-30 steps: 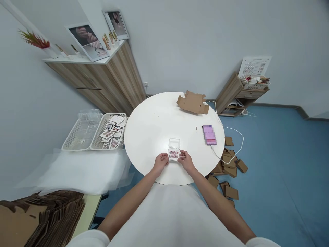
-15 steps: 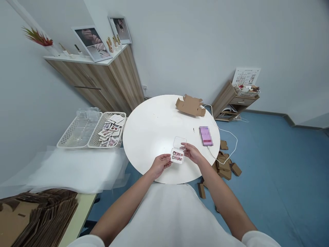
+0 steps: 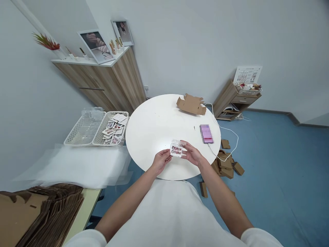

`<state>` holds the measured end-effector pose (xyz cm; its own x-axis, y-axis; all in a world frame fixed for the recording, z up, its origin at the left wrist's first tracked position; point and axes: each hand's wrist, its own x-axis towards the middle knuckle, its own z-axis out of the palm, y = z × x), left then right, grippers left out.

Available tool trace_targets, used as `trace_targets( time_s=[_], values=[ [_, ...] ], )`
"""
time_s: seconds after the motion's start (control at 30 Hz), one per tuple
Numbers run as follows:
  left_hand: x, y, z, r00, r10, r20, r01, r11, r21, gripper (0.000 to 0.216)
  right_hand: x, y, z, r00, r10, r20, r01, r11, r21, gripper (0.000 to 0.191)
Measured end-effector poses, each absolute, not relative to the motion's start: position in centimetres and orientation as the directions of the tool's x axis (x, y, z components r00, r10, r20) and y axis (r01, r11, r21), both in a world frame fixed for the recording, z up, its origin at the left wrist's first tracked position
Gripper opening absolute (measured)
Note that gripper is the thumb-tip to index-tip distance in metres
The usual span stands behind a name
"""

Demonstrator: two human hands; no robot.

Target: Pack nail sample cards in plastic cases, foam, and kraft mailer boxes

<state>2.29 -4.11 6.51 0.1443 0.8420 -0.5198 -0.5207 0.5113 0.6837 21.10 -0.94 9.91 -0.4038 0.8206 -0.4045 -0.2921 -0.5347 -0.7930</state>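
Case (image 3: 176, 155) of patterned pieces (image 3: 176, 149), lid (image 3: 179, 142) ajar, left grip (image 3: 161, 160) and right grip (image 3: 192, 154) fast on opposite sides.

A clear case (image 3: 176, 151), lid (image 3: 179, 142) partly raised, two rows of reddish and dark pieces (image 3: 177, 149) inside, held toward the desk (image 3: 150, 133)'s near edge.

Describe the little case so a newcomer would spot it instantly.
Find the round white table. Near its closest edge, the left hand and right hand hold a small clear case. Unlike the unfolded cardboard and purple item, it is see-through, with a part-raised lid and two rows of small patterned pieces.
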Motion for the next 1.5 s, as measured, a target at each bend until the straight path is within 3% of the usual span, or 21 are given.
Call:
trace_targets(
  time_s=[0.33,0.53,0.7,0.83,0.97,1.17,1.5],
  values=[
    [2.7,-4.7,7.1,0.205,0.825,-0.526,-0.482,0.553,0.680,0.030,20.5,-2.2,8.2,-0.286,0.877,-0.386,-0.354,-0.471,-0.808,0.031],
    [1.9,-4.9,7.7,0.242,0.823,-0.514,-0.433,0.566,0.702,0.034,20.2,-2.9,8.0,-0.202,0.913,-0.354,-0.282,-0.400,-0.872,0.056],
    [1.6,-5.3,7.5,0.244,0.790,-0.562,-0.275,0.612,0.741,0.038,19.8,-3.8,7.3,-0.211,0.890,-0.404,-0.307,-0.453,-0.837,0.061],
    [1.8,-5.3,7.0,0.196,0.797,-0.572,-0.265,0.604,0.752,0.038,19.7,-4.4,6.5,-0.211,0.870,-0.445,-0.388,-0.492,-0.779,0.051],
    [2.1,-4.8,6.9,0.133,0.813,-0.567,-0.297,0.579,0.759,0.039,20.2,-4.8,6.3,-0.117,0.869,-0.481,-0.337,-0.491,-0.804,0.033],
    [2.5,-4.4,6.8,0.139,0.839,-0.526,-0.216,0.544,0.811,0.044,20.2,-4.7,6.7,-0.048,0.898,-0.437,-0.218,-0.437,-0.873,0.034],
    [1.5,-5.3,5.4,-0.052,0.902,-0.428,-0.082,0.423,0.902,0.041,18.7,-5.2,5.4,-0.015,0.894,-0.447,-0.266,-0.435,-0.860,0.030]
  ],
)
